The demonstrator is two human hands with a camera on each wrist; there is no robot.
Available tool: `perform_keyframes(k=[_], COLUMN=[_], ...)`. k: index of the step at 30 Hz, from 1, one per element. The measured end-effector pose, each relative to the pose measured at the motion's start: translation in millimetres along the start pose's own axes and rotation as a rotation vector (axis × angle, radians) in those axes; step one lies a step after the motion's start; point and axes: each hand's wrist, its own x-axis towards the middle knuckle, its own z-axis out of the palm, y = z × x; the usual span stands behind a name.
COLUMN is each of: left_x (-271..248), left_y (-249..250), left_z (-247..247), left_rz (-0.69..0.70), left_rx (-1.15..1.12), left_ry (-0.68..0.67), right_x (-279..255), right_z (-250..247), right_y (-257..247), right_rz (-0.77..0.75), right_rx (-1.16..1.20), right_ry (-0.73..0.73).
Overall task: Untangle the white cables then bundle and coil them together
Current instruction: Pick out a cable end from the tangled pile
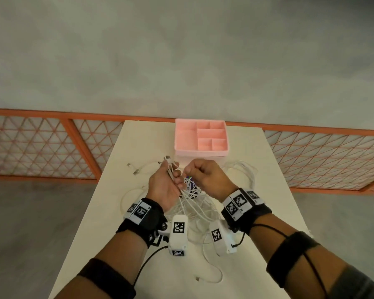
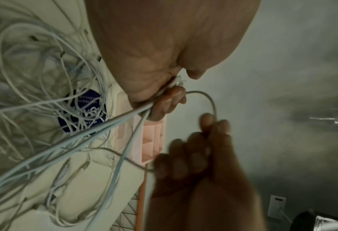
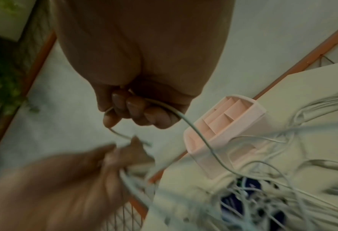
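Several thin white cables [image 1: 194, 210] lie tangled on the pale table [image 1: 257, 190] under my wrists. My left hand [image 1: 171, 180] is raised palm-up above the tangle and grips a bunch of white cables [image 2: 124, 118], their plug ends [image 1: 167, 159] sticking out past the fingers. My right hand [image 1: 203, 175] is close beside it, fingers curled round a single white cable [image 3: 164, 107] that arcs across to the left hand [image 3: 85, 179] and trails down into the tangle [image 3: 263, 195].
A pink divided organiser box [image 1: 201, 138] stands just beyond the hands at the table's far end. A dark blue round label [image 2: 83, 111] lies under the tangle. An orange mesh railing [image 1: 52, 143] runs behind the table. Loose cables [image 1: 244, 169] spread to the right.
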Motion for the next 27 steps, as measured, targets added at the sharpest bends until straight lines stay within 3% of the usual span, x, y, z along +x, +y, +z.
perform_keyframes(k=[3,9,15,18,23,25,27], left_x=[4.6,0.3,3.8,3.5,-3.4,-5.2,-6.3], left_y=[-0.1,-9.5,-7.4,5.2,35.2,38.2,31.1], left_z=[1.7,5.1,-3.5,-7.1,-11.6,-11.0,-8.0], left_rz=[-0.014,-0.027,0.033,0.107,0.199,0.217,0.233], left_rx=[0.058,0.174,0.117,0.121,0.093,0.154,0.249], left_ry=[-0.031,-0.114,-0.096,-0.065,-0.046,-0.032,-0.007], right_x=[-18.5,-33.3,-41.1,-46.1,-67.0,-69.3,-61.1], right_z=[4.5,-2.6,-35.6,-64.7,-120.9,-129.3,-127.5], right_y=[17.4,36.0,59.2,83.9,128.2,124.8,104.2], right_rz=[0.014,0.085,0.136,0.261,0.674,0.675,0.575], right_rx=[-0.151,-0.184,-0.476,-0.599,-0.632,-0.625,-0.52], right_ry=[-0.062,-0.064,-0.057,0.097,0.368,0.411,0.43])
